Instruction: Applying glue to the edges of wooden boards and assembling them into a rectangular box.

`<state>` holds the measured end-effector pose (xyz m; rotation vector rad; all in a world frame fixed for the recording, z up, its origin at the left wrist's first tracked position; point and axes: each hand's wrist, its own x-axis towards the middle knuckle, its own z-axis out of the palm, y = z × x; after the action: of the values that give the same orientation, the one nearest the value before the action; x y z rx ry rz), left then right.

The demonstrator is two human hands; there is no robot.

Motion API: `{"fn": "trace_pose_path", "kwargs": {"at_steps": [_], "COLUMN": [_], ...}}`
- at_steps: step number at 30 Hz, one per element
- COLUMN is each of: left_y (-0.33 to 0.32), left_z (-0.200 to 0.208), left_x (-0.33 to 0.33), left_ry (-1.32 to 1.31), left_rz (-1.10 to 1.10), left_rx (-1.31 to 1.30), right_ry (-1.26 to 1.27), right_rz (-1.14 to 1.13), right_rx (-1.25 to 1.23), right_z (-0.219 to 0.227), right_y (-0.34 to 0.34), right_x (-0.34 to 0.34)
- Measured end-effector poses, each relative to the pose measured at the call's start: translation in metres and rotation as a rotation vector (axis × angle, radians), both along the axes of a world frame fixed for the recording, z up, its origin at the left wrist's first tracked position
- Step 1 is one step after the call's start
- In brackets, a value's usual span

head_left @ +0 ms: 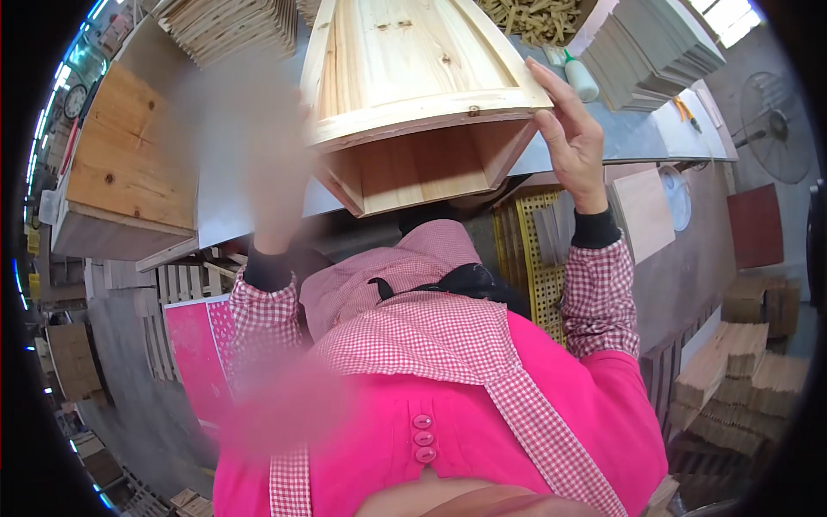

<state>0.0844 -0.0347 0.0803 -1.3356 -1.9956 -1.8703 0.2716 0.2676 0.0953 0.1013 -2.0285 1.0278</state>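
Note:
A pale pine box (pixel 422 60) with a framed top panel and an open near end lies on the grey worktable, its hollow inside facing me. At its near right corner, my right hand (pixel 575 142) grips the edge, thumb at the rim and fingers along the side. My left hand (pixel 267 138) is by the box's left side, badly smeared by motion. Its fingers cannot be made out, nor whether it touches the wood.
Left stands a brown wooden box (pixel 121 155). Stacked thin boards (pixel 228 26) lie at the back left, grey panels (pixel 650 52) at the back right. Near them are a white bottle with a green tip (pixel 581 79) and many wood strips (pixel 538 19). A yellow crate (pixel 543 276) sits below the table (pixel 226 202).

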Motion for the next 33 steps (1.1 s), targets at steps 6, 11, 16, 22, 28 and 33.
{"fn": "trace_pose_path", "kwargs": {"at_steps": [6,11,16,22,28,33], "left_y": [-0.009,-0.009,-0.011,-0.012,-0.069,-0.051], "left_z": [-0.005,0.005,0.004,-0.009,-0.05,-0.053], "left_x": [0.001,0.01,0.012,0.01,0.027,0.033], "left_ry": [0.004,0.03,-0.058,-0.411,-0.61,-0.785], "left_rz": [0.082,0.063,0.076,-0.035,0.257,0.364], "left_rx": [-0.056,-0.076,-0.056,0.277,0.259,0.172], "right_ry": [0.031,-0.018,0.0,-0.685,-1.008,-1.021], "right_rz": [-0.002,0.089,0.057,-0.6,-0.624,-0.621], "right_rx": [-0.02,0.02,-0.137,0.017,0.09,0.205], "right_z": [-0.003,0.005,-0.002,-0.077,-0.122,-0.181], "right_y": [-0.001,0.015,0.047,0.173,0.215,0.27], "right_x": [-0.002,-0.002,-0.033,-0.164,-0.256,-0.235]}}
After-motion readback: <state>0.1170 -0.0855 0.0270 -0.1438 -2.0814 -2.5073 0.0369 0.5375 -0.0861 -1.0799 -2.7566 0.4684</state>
